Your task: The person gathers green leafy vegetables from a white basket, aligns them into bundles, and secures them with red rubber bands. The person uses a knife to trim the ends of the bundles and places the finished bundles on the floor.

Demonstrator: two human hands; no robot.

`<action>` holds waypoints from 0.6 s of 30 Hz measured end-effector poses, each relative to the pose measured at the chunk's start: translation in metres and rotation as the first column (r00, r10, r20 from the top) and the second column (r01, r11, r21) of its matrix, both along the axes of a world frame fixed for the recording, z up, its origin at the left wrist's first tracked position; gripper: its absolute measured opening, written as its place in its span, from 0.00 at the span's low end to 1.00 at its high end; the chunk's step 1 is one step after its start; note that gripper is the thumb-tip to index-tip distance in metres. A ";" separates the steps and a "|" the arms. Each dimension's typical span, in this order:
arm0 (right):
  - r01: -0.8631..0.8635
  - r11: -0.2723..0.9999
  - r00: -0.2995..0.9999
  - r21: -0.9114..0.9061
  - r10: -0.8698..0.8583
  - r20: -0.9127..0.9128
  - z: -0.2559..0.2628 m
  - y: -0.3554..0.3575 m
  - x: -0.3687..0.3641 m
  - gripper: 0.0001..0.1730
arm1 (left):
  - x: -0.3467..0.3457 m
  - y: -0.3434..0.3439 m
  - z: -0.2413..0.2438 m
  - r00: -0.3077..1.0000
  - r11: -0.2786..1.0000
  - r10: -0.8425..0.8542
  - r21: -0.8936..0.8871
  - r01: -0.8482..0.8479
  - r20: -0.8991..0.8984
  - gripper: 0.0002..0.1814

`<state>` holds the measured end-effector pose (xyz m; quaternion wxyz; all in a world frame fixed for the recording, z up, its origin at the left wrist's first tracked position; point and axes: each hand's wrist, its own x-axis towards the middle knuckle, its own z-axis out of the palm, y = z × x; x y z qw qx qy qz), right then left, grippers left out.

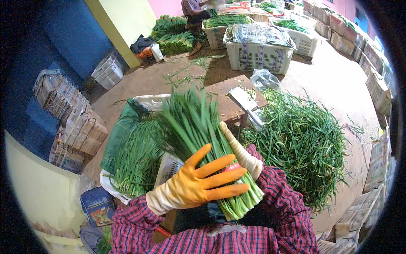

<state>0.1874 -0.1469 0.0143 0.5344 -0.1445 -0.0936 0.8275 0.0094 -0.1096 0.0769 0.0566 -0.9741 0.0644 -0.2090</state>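
Note:
A thick bundle of long green leafy stalks, likely garlic chives (203,127), lies across the front of my body, its pale cut ends low and right. A red band (232,167) circles it near those ends. My left hand (212,177), in an orange rubber glove, rests across the top of the bundle with fingers spread. My right hand (241,152), in a pale glove, is behind the bundle's right side; its fingers are mostly hidden. Loose chives (136,158) fill a white plastic crate (106,184) lined with green cloth at the left.
A low wooden table (222,92) with a cleaver-like blade (242,97) and trimmings stands ahead. Right of it lies a large heap of loose leaves (298,143). Packed crates (258,57) and a seated person (193,11) are farther off; stacked crates (79,123) stand left.

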 end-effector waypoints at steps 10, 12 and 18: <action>0.437 0.709 0.420 0.554 -0.705 0.571 0.013 0.027 -0.012 0.36 | -0.035 0.022 -0.062 0.927 -0.319 0.365 -0.923 0.214 0.089 0.37; 0.230 0.650 0.013 0.724 -0.746 0.666 0.001 0.030 -0.017 0.45 | -0.017 0.031 -0.080 0.885 -0.539 0.465 -0.783 0.309 0.029 0.36; 0.380 0.701 0.341 0.604 -0.713 0.613 0.014 0.039 -0.024 0.33 | 0.002 0.048 -0.106 0.695 -0.550 0.716 -0.566 0.614 0.058 0.24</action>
